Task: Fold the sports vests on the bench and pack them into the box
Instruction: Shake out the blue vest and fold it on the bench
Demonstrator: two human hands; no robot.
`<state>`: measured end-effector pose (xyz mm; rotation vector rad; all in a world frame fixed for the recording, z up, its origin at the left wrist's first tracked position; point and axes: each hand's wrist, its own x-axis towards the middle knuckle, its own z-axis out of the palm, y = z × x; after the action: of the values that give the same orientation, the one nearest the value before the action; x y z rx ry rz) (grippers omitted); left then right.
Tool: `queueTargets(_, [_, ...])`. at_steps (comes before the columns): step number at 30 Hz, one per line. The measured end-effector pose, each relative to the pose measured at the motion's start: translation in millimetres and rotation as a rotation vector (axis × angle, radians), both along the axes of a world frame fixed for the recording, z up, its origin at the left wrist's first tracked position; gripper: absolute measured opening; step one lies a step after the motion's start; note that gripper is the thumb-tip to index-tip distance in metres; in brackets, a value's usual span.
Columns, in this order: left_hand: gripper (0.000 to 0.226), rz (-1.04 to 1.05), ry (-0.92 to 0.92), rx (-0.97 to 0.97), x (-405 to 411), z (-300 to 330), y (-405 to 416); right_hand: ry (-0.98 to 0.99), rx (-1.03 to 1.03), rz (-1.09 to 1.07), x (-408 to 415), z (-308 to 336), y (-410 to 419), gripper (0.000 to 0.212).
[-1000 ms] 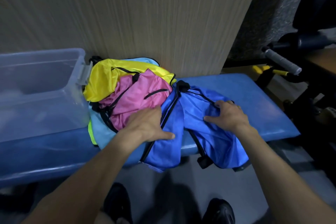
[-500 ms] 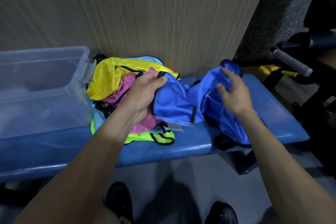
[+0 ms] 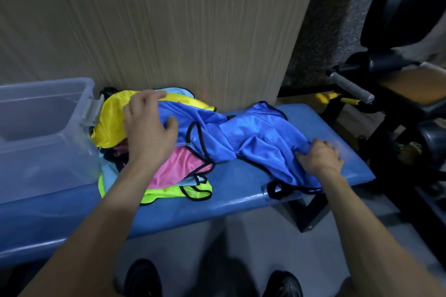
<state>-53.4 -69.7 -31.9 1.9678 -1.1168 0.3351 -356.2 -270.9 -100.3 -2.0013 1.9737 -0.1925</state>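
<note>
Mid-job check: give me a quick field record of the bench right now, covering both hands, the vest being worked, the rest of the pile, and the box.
left hand: over the pile, thumb on the blue vest's left end; a grip cannot be confirmed
right hand: fingers curled, gripping the blue vest's right edge
blue vest: spread unfolded along the bench, left part lying on the pile
pile: yellow vest, pink vest, neon green vest, unfolded
box: clear plastic, at the bench's left end, lid off; no vest seen inside

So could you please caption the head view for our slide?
Both hands spread a blue vest on the bench beside the box.
</note>
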Motion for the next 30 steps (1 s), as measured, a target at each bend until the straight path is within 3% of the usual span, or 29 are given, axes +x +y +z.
queueTargets(3, [0.029,-0.298,-0.001,0.020,-29,-5,-3,-0.141,0.027,-0.030,6,-1,3,0.051])
queueTargets(6, [0.022,-0.464,-0.050,0.114,-53,-17,-5,-0.379,0.065,0.024,11,6,14,0.022])
queueTargets(8, [0.022,-0.588,-0.046,0.143,-65,-21,-5,-0.729,0.149,0.070,18,18,28,0.013])
queueTargets(10, [0.025,-0.716,0.030,0.168,-78,-19,-5,-1.146,0.302,0.109,27,40,47,0.017])
queueTargets(12, [0.049,-0.793,0.132,0.219,-92,-17,-1,-1.399,0.410,0.176,36,60,66,0.023])
queueTargets(14, [0.083,-0.765,0.177,0.300,-106,-17,1,-1.465,0.463,0.231,44,74,83,0.028])
queueTargets(16, [0.095,-0.659,0.150,0.318,-117,-18,2,-1.494,0.486,0.226,52,83,96,0.028])
queueTargets(21, [0.051,-0.587,0.260,-0.080,-110,-7,1,-1.631,0.551,0.167,62,91,105,0.033])
queueTargets(25, [0.037,-0.655,0.313,-0.091,-84,9,11,-1.607,0.651,0.211,54,100,105,0.018])
queueTargets(28, [0.009,-0.716,0.533,-0.125,-60,16,14,-1.510,0.441,0.233,50,110,112,0.020])
queueTargets(29, [0.006,-0.726,0.572,-0.139,-53,18,14,-1.483,0.311,0.277,50,109,114,0.029])
queueTargets(30, [0.019,-0.728,0.585,-0.152,-47,19,15,-1.459,0.185,0.352,50,109,118,0.040])
